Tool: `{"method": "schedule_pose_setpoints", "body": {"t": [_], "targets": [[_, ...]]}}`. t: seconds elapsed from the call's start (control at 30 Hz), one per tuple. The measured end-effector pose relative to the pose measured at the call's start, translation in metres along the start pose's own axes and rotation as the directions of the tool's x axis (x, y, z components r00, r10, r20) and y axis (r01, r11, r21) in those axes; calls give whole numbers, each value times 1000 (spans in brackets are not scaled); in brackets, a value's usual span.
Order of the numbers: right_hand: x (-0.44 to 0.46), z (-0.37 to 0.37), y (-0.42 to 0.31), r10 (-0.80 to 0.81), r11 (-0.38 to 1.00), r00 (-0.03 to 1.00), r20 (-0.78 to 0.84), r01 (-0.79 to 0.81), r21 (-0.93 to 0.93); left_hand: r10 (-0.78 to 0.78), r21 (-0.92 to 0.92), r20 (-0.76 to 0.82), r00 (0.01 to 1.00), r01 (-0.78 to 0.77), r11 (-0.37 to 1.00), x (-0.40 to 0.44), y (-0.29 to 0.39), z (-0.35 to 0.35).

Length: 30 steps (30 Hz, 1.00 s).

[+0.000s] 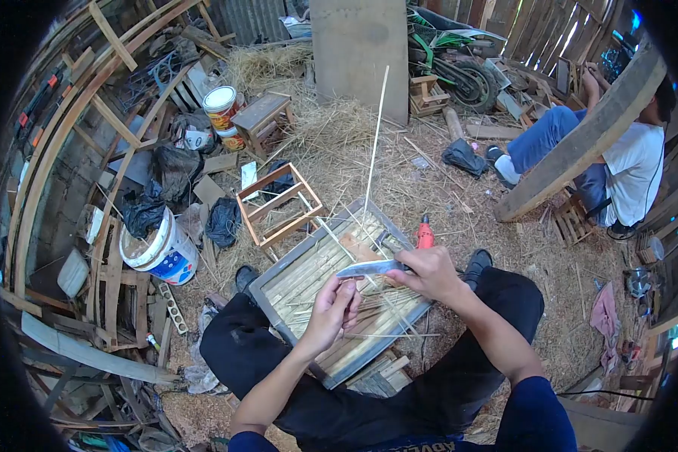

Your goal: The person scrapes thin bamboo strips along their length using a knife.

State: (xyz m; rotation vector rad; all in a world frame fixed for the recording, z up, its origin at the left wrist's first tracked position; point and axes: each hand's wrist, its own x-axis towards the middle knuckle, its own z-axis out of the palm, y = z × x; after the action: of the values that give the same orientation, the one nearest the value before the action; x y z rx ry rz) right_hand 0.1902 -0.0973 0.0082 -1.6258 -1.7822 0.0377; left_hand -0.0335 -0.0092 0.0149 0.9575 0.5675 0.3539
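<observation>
My right hand [429, 273] is closed round the handle of a knife [371, 268], its broad blade pointing left. Just under the blade tip, my left hand [331, 313] is closed in a pinch; a small thin piece seems to be between its fingers, too small to make out. Below both hands lies a framed panel of bamboo slats [294, 285], across my lap and the floor in front. Several thin strips [392, 305] are scattered on it. One long pale strip [377, 135] rises from the panel's far edge.
A red-handled tool [426, 232] is at the panel's right edge. Beyond the panel are a small wooden frame [279, 203], a stool [261, 120] and paint buckets [162, 252]. A slanting post [580, 143] stands at right, with a seated person [633, 166] behind it. Straw covers the floor.
</observation>
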Motion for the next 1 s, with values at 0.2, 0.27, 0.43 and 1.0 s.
{"method": "schedule_pose_setpoints", "body": {"t": [0.2,0.27,0.43,1.0], "targets": [[-2,12,-7,-40,996,998,45,36,81,58,-7,17,998,-58,998,8,-8,4],[-3,14,-9,-39,994,998,46,34,102,51,39,-3,999,-51,998,8,-13,3],[1,15,-9,-34,990,999,-27,37,136,27,43,-22,999,-27,999,8,-13,5],[7,11,-12,-96,993,994,-56,99,66,141,340,-56,988,-114,933,1,-10,6]]}}
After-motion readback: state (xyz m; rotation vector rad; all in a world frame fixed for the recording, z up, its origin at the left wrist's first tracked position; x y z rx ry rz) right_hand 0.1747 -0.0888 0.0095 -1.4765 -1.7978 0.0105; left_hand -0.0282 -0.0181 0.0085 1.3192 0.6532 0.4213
